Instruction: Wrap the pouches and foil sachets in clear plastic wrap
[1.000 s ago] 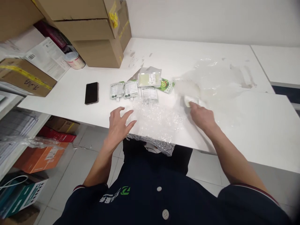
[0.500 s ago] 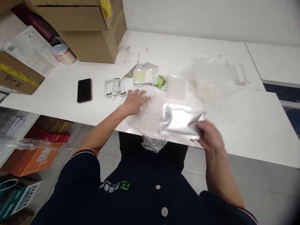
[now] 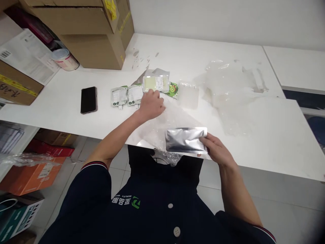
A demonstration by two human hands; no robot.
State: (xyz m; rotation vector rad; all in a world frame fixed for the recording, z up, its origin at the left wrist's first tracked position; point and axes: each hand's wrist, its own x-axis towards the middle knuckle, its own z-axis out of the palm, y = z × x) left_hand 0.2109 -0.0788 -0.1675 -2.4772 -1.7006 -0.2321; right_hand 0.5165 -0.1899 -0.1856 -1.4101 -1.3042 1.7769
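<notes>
My right hand (image 3: 217, 148) grips the right end of a shiny silver foil pouch (image 3: 185, 139), held level over the table's front edge. My left hand (image 3: 152, 105) is closed, its fingers curled down at the pile of packs; what lies in them is hidden. Just beyond its fingertips is a clear pack with a pale green content and a white label (image 3: 156, 82). Two white-and-green spout pouches, the outer one (image 3: 119, 97) farther left, lie beside this hand. A green pouch with a kiwi picture (image 3: 173, 89) shows behind. Crumpled clear plastic (image 3: 154, 130) spreads between my hands.
A black phone (image 3: 89, 99) lies on the white table (image 3: 106, 123) at left. Cardboard boxes (image 3: 92, 51) and a tin (image 3: 65, 60) stand behind it. A translucent flat pack (image 3: 188, 95) and a large clear plastic bag (image 3: 225, 81) lie at the middle and right.
My right hand has drawn the foil pouch slightly down and left, turning it level. The spread fingers of my left hand have curled in, and the hand has shifted a little right and up.
</notes>
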